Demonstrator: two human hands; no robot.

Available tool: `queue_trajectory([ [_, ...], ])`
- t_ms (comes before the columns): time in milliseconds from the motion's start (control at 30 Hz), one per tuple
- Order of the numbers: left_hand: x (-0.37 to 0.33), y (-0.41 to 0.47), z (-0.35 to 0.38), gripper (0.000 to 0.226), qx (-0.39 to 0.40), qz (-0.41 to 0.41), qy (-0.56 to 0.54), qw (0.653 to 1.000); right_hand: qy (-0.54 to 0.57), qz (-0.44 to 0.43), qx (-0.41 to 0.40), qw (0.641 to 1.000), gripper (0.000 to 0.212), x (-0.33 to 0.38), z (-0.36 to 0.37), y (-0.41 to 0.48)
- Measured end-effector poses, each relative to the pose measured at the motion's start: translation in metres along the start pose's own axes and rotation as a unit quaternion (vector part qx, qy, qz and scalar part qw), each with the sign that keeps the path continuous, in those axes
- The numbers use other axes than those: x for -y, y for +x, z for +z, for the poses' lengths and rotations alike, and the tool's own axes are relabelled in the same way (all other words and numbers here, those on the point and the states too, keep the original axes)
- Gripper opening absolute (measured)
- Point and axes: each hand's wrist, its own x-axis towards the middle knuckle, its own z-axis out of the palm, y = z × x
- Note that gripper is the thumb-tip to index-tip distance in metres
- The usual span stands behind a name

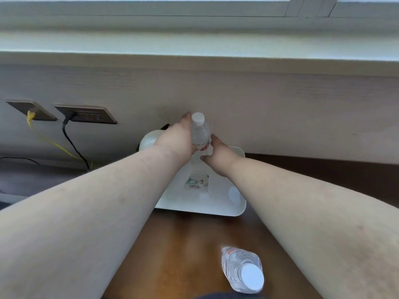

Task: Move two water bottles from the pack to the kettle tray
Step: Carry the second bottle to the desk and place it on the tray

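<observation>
Two hands, left hand [178, 138] and right hand [218, 157], are grasping a bottle [200, 133] upright over the tray's [200, 209] far end; full, thin-walled, slippery: gripping mid-body seems best.

brown wooden table [172, 244] under white tray [194, 203] and upright bottle [243, 269]

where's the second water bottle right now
In the head view, the second water bottle stands on the wooden desk, bottom centre-right, between the forearms and nearer the camera than the white tray.
</observation>
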Motion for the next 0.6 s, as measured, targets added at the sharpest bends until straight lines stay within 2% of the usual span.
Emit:
queue_trajectory([
  [100, 0.002, -0.027, 0.004, 0.075, -0.043, 0.016, -0.054, 0.997, -0.025, 0.012, -0.019, 0.999, 0.074, -0.008, -0.011, -0.027],
  [200, 0.006, -0.063, 0.015, 0.088, -0.048, 0.079, -0.050, 0.995, -0.011, 0.030, -0.044, 0.999, 0.063, -0.023, -0.022, -0.060],
  [333, 0.005, -0.110, 0.031, 0.085, 0.031, 0.157, -0.018, 0.987, -0.029, 0.058, -0.066, 0.996, 0.039, -0.057, -0.027, -0.122],
  [400, 0.003, -0.134, 0.040, 0.088, 0.098, 0.193, 0.008, 0.976, -0.064, 0.082, -0.065, 0.992, 0.035, -0.080, -0.022, -0.158],
  [500, -0.003, -0.166, 0.051, 0.106, 0.192, 0.235, 0.044, 0.952, -0.116, 0.143, -0.018, 0.983, 0.048, -0.110, -0.003, -0.208],
  [533, -0.005, -0.175, 0.054, 0.111, 0.212, 0.245, 0.045, 0.945, -0.133, 0.157, 0.014, 0.979, 0.059, -0.117, 0.005, -0.222],
  [600, -0.011, -0.191, 0.059, 0.116, 0.228, 0.257, 0.020, 0.939, -0.152, 0.158, 0.072, 0.973, 0.094, -0.126, 0.023, -0.245],
])
